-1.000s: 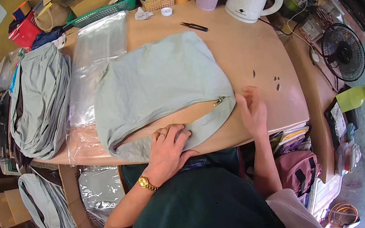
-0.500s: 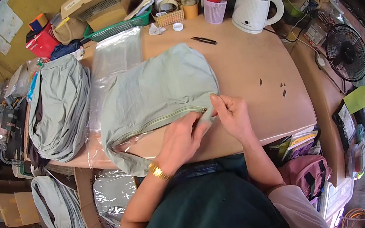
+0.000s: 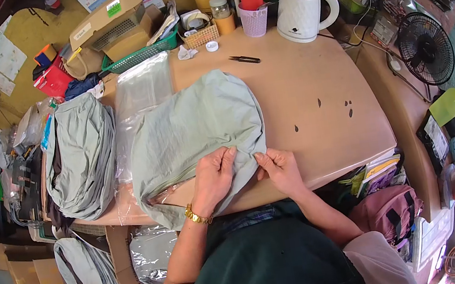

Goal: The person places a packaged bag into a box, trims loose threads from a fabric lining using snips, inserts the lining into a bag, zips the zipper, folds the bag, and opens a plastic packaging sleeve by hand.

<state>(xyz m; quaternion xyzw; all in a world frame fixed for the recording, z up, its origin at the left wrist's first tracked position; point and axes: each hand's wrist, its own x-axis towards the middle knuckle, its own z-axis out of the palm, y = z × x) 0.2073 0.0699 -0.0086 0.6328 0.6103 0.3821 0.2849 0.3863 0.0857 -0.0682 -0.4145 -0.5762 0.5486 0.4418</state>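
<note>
A pale green fabric bag (image 3: 193, 126) lies on the tan table in front of me. Its zipper runs along the near side, partly covered by my left hand (image 3: 216, 173). That hand, with a gold watch (image 3: 196, 213) at the wrist, is closed on the bag's fabric at the lower right, thumb against the fingers. A short way to the right, my right hand (image 3: 280, 170) pinches the bag's edge between thumb and fingers. Clear plastic bags (image 3: 143, 87) lie partly under the far left of the fabric.
A stack of similar green bags (image 3: 81, 158) sits at the left. Black thread snips (image 3: 244, 59), a white lid (image 3: 212, 46) and a white kettle (image 3: 302, 10) stand or lie toward the back. A fan (image 3: 425, 48) is at the right, beyond the table's edge.
My hands have moved down and slightly left along the bag's right side, to a fresh hold. The zipper end that showed between them is now hidden. The view has shifted a little.
</note>
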